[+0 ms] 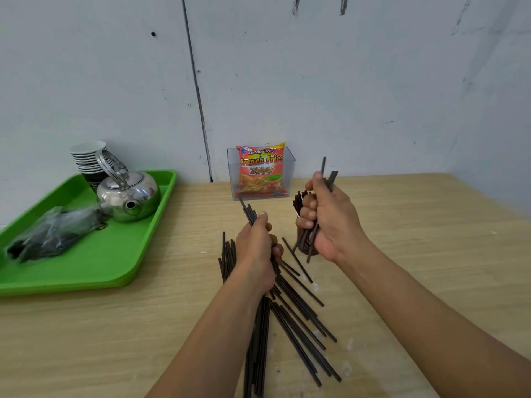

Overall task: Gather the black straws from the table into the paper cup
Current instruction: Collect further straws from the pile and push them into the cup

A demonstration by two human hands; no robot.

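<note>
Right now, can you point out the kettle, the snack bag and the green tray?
kettle (130, 196), head view, on its shiny round body.
snack bag (260, 172), head view, on its printed front.
green tray (94, 259), head view, on a bare part of its floor.

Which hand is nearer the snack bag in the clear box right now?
Right. The right hand is just right of and below the snack bag; the left hand sits farther toward the camera.

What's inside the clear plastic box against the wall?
The clear box holds one red French Fries snack bag, standing upright with its top edge poking above the rim. Anything behind the bag is hidden.
</note>
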